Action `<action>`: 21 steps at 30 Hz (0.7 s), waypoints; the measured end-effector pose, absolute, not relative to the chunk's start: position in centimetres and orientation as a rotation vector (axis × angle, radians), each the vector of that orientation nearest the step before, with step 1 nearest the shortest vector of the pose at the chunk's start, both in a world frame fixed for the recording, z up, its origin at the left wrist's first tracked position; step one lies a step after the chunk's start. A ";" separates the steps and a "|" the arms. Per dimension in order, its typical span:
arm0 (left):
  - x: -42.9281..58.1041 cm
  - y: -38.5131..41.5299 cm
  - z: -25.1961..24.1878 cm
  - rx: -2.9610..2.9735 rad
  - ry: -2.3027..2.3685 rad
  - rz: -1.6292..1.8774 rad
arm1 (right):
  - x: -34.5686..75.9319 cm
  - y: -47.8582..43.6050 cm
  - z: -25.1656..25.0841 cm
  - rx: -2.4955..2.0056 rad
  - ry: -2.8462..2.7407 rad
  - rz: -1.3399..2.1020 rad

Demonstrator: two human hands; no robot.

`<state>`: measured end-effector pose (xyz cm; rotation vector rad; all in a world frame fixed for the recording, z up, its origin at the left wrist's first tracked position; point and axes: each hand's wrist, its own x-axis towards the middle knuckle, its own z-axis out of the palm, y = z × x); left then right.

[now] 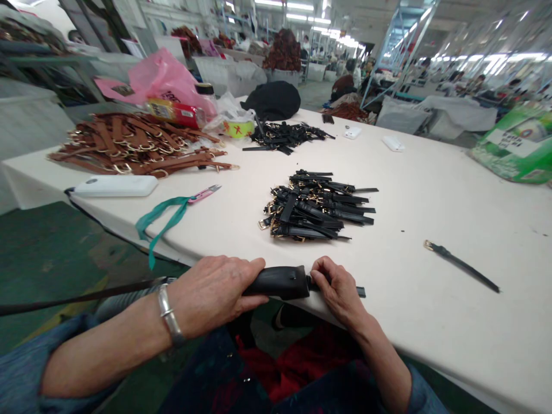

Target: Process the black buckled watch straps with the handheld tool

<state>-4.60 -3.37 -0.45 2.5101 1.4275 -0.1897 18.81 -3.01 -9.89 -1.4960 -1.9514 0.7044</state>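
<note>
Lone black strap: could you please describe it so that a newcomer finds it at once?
On the white table, start at the nearer pile of black straps and go right. One slim strap lies there slanting, gold buckle toward the pile. Unlike the heaped ones, it lies apart.

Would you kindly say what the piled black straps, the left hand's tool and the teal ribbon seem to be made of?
Black straps: probably leather or imitation leather, smooth with slight sheen; their buckles look metallic, shiny gold. Black tool: likely plastic, given its smooth, low-gloss body. Teal ribbon: apparently matte fabric, from its limp folds.
</note>
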 end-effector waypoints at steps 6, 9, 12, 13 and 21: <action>-6.7 -3.5 -0.5 2.443 1.511 -0.275 | 18.9 -3.3 -9.9 -1.484 -1.936 0.738; -7.1 -3.6 0.2 2.463 1.499 -0.293 | 18.8 -3.2 -10.0 -1.505 -1.924 0.748; -6.3 -3.5 0.4 2.501 1.435 -0.287 | 18.8 -3.1 -10.1 -1.499 -1.930 0.748; -5.7 -3.4 0.4 2.515 1.413 -0.281 | 18.8 -3.1 -10.1 -1.492 -1.934 0.748; -3.1 -2.2 -0.6 2.542 1.432 -0.232 | 19.1 -3.1 -10.2 -1.479 -1.862 0.713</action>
